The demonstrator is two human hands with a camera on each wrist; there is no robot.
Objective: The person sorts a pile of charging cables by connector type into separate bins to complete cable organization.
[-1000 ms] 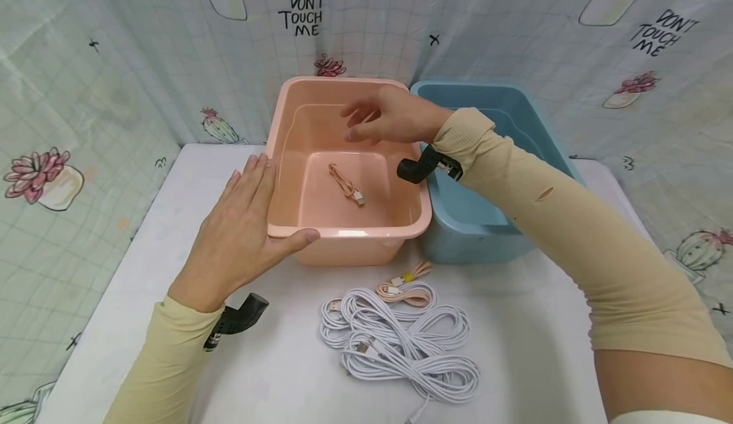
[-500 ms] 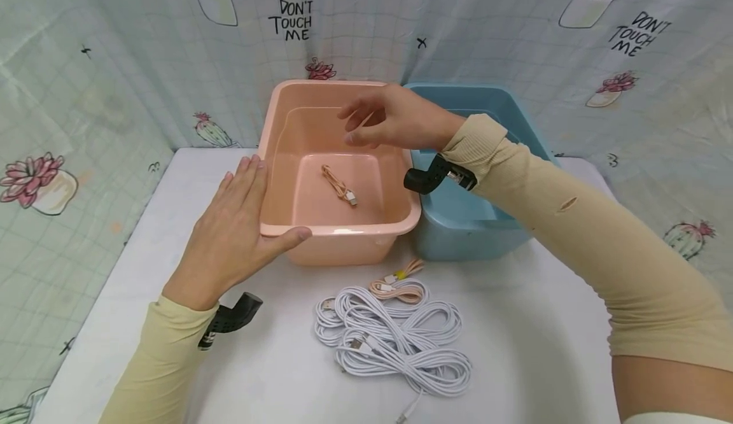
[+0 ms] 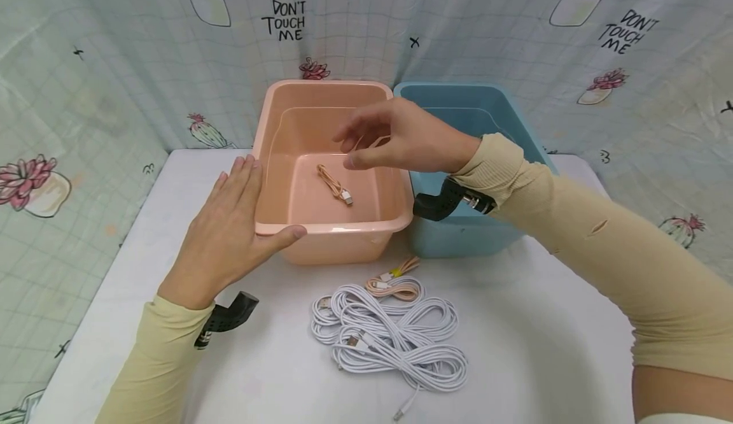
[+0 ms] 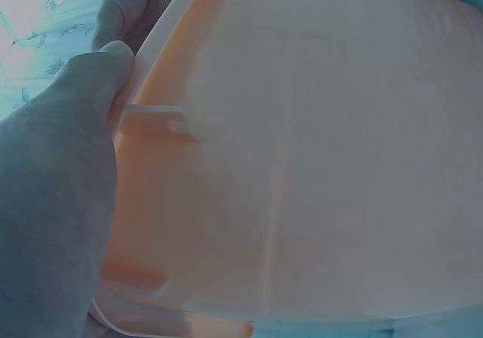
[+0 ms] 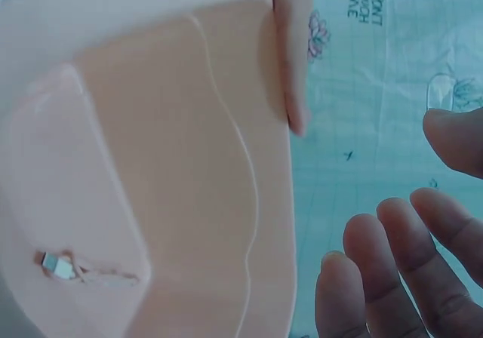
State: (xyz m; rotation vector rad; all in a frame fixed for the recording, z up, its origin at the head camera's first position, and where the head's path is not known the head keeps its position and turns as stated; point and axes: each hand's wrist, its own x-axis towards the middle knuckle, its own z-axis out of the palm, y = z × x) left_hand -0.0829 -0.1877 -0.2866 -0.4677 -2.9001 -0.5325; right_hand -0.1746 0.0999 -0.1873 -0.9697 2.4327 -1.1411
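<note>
In the head view, my left hand [image 3: 220,239] lies with straight fingers along the left side of a peach plastic bin [image 3: 332,227], its thumb over the front rim. A small bundled peach USB cable [image 3: 333,183] lies on the bin's floor, and shows in the right wrist view too. Above the bin's right part hovers my right hand [image 3: 409,141], fingers loosely bent and holding nothing. The left wrist view has the thumb [image 4: 102,70] against the bin's edge. On the table in front sit coiled white cables [image 3: 395,341] and another peach cable bundle [image 3: 392,289].
A blue bin [image 3: 458,239] stands against the right side of the peach one. Behind both hangs a printed curtain [image 3: 355,29] that also runs along the sides. The white table [image 3: 515,322] carries the bins and cables.
My right hand has moved a little to the right and back toward me over the peach bin. The left hand stays at the rim. The head view has shifted slightly.
</note>
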